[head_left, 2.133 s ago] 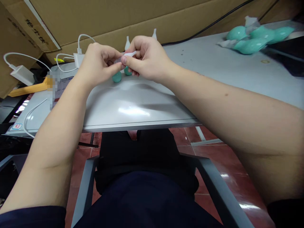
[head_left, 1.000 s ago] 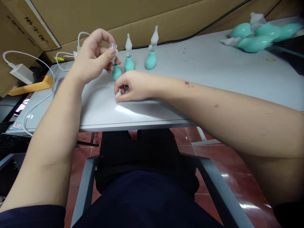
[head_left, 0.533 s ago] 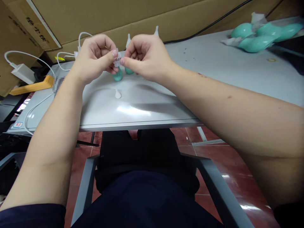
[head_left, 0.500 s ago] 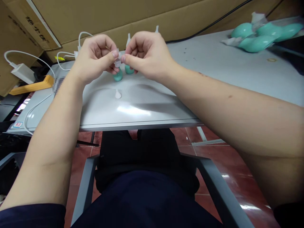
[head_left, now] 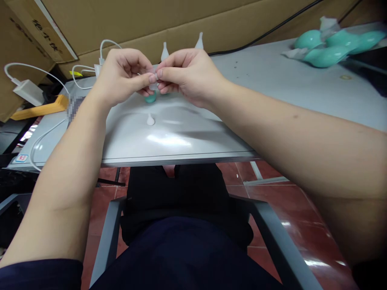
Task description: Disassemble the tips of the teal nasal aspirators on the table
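My left hand [head_left: 122,78] and my right hand [head_left: 186,74] meet above the grey table [head_left: 272,88], fingertips pinched together on a small clear plastic piece [head_left: 153,78]. Below them a small white cone-shaped tip [head_left: 150,119] stands on the table. Behind my hands are teal bulbs with white nozzles: one teal base [head_left: 150,97] shows under my fingers, and two white nozzle tops [head_left: 165,51] [head_left: 199,41] stick up above my hands.
A pile of teal bulbs in clear bags [head_left: 329,44] lies at the far right. White chargers with cables [head_left: 26,90] and a yellow object [head_left: 39,109] sit at the left. Cardboard [head_left: 151,20] lines the back. My lap and a grey chair frame [head_left: 272,237] are below.
My right hand set the white tip down on the table, then rose to meet my left hand at the clear piece. Both hands have since dropped slightly and pressed closer.
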`<action>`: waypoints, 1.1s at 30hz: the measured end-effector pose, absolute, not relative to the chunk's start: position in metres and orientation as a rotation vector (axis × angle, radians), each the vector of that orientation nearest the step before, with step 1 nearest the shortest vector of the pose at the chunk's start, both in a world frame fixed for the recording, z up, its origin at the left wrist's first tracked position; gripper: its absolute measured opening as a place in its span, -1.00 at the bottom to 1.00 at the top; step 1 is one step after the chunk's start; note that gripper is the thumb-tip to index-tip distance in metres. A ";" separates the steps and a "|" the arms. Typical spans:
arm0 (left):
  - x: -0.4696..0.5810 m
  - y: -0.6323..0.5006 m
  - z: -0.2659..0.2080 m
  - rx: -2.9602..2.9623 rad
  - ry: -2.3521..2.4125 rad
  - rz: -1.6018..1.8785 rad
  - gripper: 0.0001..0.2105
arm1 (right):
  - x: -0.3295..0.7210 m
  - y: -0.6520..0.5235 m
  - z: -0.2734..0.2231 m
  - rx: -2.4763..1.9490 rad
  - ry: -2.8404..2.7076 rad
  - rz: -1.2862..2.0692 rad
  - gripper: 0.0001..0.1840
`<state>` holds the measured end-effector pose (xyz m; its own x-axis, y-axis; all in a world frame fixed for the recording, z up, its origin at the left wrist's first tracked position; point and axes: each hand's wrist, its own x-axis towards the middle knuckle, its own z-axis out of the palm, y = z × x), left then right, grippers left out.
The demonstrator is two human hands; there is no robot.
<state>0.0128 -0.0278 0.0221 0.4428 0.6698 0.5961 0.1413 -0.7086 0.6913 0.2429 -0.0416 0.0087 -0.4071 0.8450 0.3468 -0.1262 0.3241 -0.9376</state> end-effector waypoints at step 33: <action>0.010 -0.012 0.016 2.220 0.628 1.317 -0.57 | 0.240 -0.042 0.007 -0.664 -1.680 1.258 -0.69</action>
<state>0.0099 -0.0123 0.0158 0.4317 0.6033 0.6706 0.1412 -0.7795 0.6103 0.2397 -0.0419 0.0071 -0.4450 0.8275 0.3424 -0.0952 0.3365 -0.9369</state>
